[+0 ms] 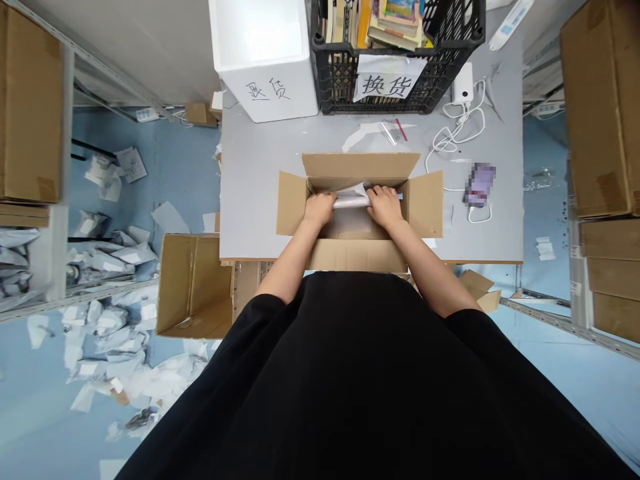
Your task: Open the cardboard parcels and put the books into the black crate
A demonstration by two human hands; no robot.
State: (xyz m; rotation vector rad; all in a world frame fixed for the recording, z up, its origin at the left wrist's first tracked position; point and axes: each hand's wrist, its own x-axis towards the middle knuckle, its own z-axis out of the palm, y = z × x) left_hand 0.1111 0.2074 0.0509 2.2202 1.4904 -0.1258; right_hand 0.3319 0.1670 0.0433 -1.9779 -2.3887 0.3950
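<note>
An open cardboard box [360, 255] stands at the table's front edge with its flaps folded outward. Inside it lies a white, paper-like packet [351, 201], its upper edge folded or rolled. My left hand [321, 206] grips the packet's left end, fingers curled over it. At the other end my right hand [385, 205] is closed on the same packet. Both hands reach down between the box walls, so some fingertips are hidden. What lies beneath the packet I cannot make out.
Behind the box stand a white bin [285, 93] and a black crate [330, 87] of books. A phone [480, 185] and white cables [453, 139] lie on the right of the table [260, 193]. Another open carton [180, 287] is at the left; bagged parcels [110, 333] cover the floor.
</note>
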